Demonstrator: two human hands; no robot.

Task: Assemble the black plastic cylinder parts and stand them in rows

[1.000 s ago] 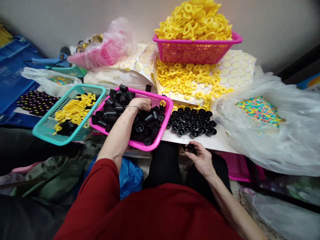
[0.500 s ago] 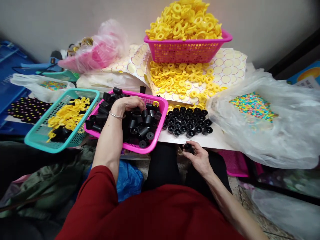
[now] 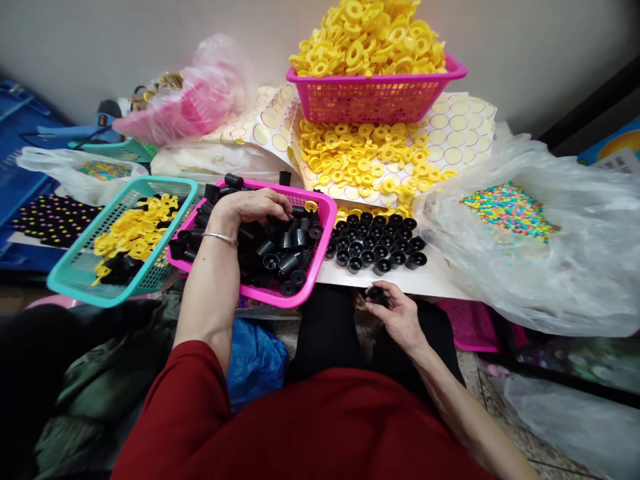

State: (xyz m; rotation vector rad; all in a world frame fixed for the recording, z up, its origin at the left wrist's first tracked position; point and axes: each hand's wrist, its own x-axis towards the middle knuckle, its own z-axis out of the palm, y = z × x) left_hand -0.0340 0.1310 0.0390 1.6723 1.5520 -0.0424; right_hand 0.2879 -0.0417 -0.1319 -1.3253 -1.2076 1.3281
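Observation:
My left hand [image 3: 257,205] reaches into a pink basket [image 3: 327,230] heaped with black plastic cylinders [image 3: 287,250]. Its fingertips bend down among the pieces and are hidden, so what they touch does not show. My right hand [image 3: 397,312] is low by the table's front edge, thumb and fingers closed round a single black cylinder [image 3: 376,293]. Beyond it, rows of black cylinders [image 3: 373,243] stand upright on the white tabletop with their hollow ends up.
Yellow plastic rings [image 3: 360,150] lie on printed sheets behind the rows, below a heaped pink basket [image 3: 370,97]. To the right spreads a clear bag [image 3: 590,253] with colourful beads [image 3: 510,210]. A turquoise basket [image 3: 75,280] holds yellow and black pieces at left.
My left wrist and forearm have shifted slightly left, the hand still in the pink basket. My right hand stays in place with its black cylinder.

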